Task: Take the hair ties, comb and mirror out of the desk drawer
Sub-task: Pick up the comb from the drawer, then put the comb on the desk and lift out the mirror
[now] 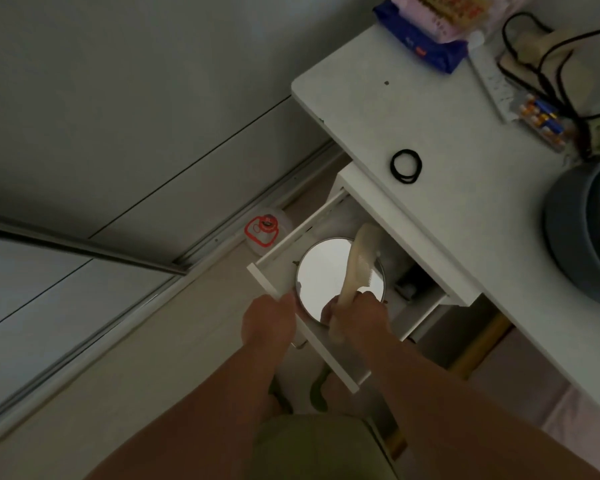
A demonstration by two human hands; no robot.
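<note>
The white desk drawer (284, 247) stands pulled out under the desktop. A round mirror (321, 271) lies flat inside it. Across the mirror rests a cream comb (355, 258), and my right hand (357, 318) is closed around its handle end. My left hand (269, 320) grips the drawer's front panel at its left part, beside the mirror's rim. Black hair ties (406, 166) lie in a small loop on the white desktop (378, 109), apart from both hands.
On the desktop sit a blue and pink pack (426, 36), a white power strip (492, 81) with black cables, batteries (541, 116) and a grey bowl (586, 233) at the right. A white container with red print (264, 230) stands on the floor by the sliding-door rail.
</note>
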